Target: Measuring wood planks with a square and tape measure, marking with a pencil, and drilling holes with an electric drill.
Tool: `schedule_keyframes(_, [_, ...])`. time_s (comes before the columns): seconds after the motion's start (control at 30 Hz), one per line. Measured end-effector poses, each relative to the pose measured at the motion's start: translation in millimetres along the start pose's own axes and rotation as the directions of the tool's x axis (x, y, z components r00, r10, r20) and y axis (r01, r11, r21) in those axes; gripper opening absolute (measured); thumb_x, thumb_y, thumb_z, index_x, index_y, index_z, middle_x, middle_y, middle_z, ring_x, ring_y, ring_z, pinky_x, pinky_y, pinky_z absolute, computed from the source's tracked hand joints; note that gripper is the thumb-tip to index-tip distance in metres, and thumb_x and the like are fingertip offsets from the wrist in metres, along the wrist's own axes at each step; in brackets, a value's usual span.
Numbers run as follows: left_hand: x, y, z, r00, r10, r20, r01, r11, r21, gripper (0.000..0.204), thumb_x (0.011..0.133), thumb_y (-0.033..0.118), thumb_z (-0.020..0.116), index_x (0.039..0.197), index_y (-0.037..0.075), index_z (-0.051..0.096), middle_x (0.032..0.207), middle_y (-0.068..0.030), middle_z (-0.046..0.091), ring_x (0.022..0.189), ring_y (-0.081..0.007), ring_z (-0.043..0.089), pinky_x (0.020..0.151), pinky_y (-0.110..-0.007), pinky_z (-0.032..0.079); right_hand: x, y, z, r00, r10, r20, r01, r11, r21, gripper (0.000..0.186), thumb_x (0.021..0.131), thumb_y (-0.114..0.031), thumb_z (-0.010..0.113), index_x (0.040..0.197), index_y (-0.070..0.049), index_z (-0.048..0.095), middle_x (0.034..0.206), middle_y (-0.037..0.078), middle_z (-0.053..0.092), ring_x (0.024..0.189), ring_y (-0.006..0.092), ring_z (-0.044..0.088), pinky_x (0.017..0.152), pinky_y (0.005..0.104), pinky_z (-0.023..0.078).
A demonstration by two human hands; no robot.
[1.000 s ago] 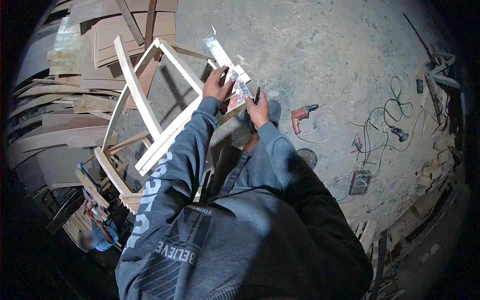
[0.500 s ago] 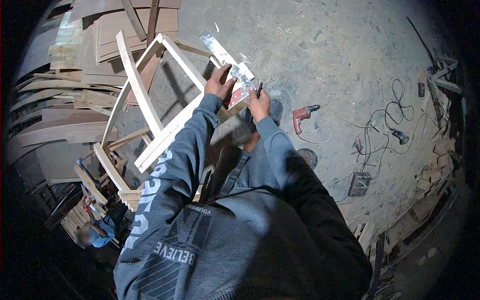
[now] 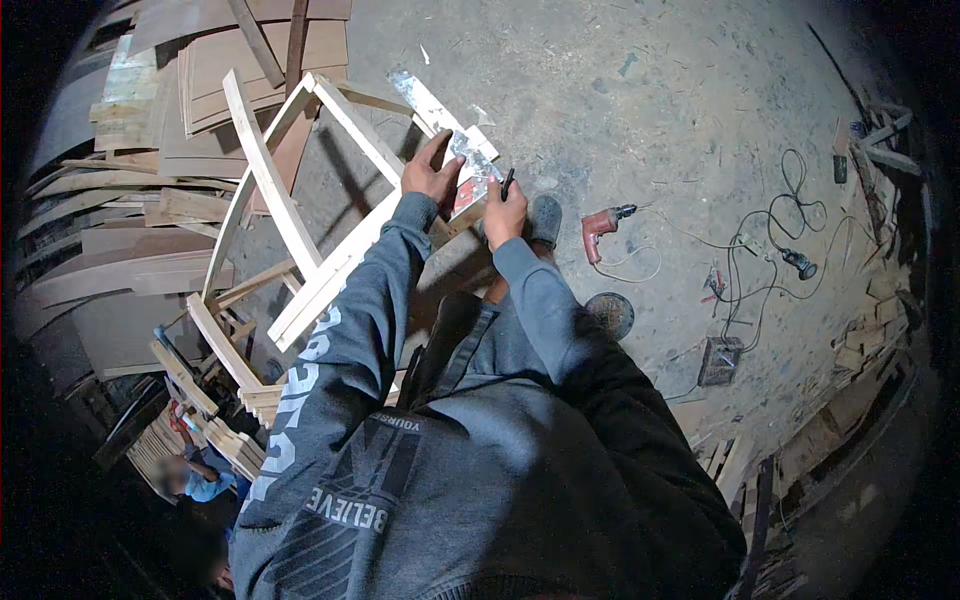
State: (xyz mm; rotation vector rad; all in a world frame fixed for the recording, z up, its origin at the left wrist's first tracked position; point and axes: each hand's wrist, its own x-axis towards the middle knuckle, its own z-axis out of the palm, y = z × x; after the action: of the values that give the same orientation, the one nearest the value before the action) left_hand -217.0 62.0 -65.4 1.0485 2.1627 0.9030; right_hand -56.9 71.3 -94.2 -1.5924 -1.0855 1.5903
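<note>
some gap between left hand (image 3: 430,182), fingers spread on mottled grey piece (image 3: 478,161), and right hand (image 3: 506,214), closed round slim black stick (image 3: 508,183)

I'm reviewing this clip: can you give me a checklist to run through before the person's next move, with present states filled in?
1. Right hand gripping the dark pen-like tool: ok.
2. Left hand at the silvery smeared piece: ok.
3. Left hand pressing firmly: cannot tell.
4. Red drill apart from both hands: ok, lying on the floor.
5. Dark cords neatly coiled: not ok, loosely looped.
6. Co-worker away from both hands: ok, at lower left.
</note>
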Motion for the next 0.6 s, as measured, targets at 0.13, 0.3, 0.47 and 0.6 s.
schedule_keyframes(0.13, [0.0, 0.2, -1.0, 1.0, -0.005, 0.018, 0.005, 1.0, 0.007, 0.059, 0.086, 0.032, 0.08, 0.141, 0.022, 0.062, 0.13, -0.0139, 0.07, 0.119, -0.0303, 0.068, 0.103, -0.038, 0.052, 0.8, -3.2, -3.2, 1.0, -0.002, 0.022, 0.004, 0.996, -0.094, 0.036, 0.1, -0.028, 0.064, 0.103, 0.008, 0.063, 0.095, 0.03, 0.066, 0.09, 0.0495, 0.063, 0.08, 0.0511, 0.049])
schedule_keyframes(0.3, [-1.6, 12.3, -6.3, 0.997, -0.031, 0.072, 0.031, 1.0, -0.003, 0.06, 0.09, 0.016, 0.079, 0.145, 0.01, 0.057, 0.142, -0.0134, 0.064, 0.128, -0.022, 0.062, 0.11, -0.034, 0.047, -1.2, -10.1, -4.8, 0.999, 0.012, 0.039, -0.008, 0.995, -0.102, 0.035, 0.099, -0.028, 0.065, 0.101, 0.007, 0.063, 0.092, 0.03, 0.067, 0.087, 0.0491, 0.064, 0.079, 0.0513, 0.05])
schedule_keyframes(0.47, [-2.1, 17.3, -8.5, 0.998, -0.037, 0.045, 0.037, 0.999, -0.002, 0.058, 0.086, 0.026, 0.081, 0.14, 0.016, 0.062, 0.136, -0.0119, 0.068, 0.124, -0.0239, 0.065, 0.107, -0.034, 0.049, -3.4, -16.9, -8.4, 0.997, 0.038, 0.07, -0.033, 0.997, -0.067, 0.036, 0.099, -0.028, 0.065, 0.102, 0.008, 0.063, 0.093, 0.03, 0.068, 0.086, 0.0473, 0.066, 0.079, 0.0501, 0.051])
schedule_keyframes(0.6, [-2.2, 14.5, -6.6, 1.0, 0.009, 0.022, -0.009, 1.0, 0.012, 0.058, 0.086, 0.026, 0.082, 0.14, 0.016, 0.062, 0.134, -0.0117, 0.069, 0.123, -0.0241, 0.066, 0.105, -0.034, 0.05, -1.0, -9.8, -6.1, 0.997, 0.02, 0.07, -0.015, 0.997, -0.073, 0.036, 0.099, -0.028, 0.065, 0.103, 0.008, 0.063, 0.093, 0.03, 0.068, 0.085, 0.0461, 0.067, 0.077, 0.0494, 0.051])
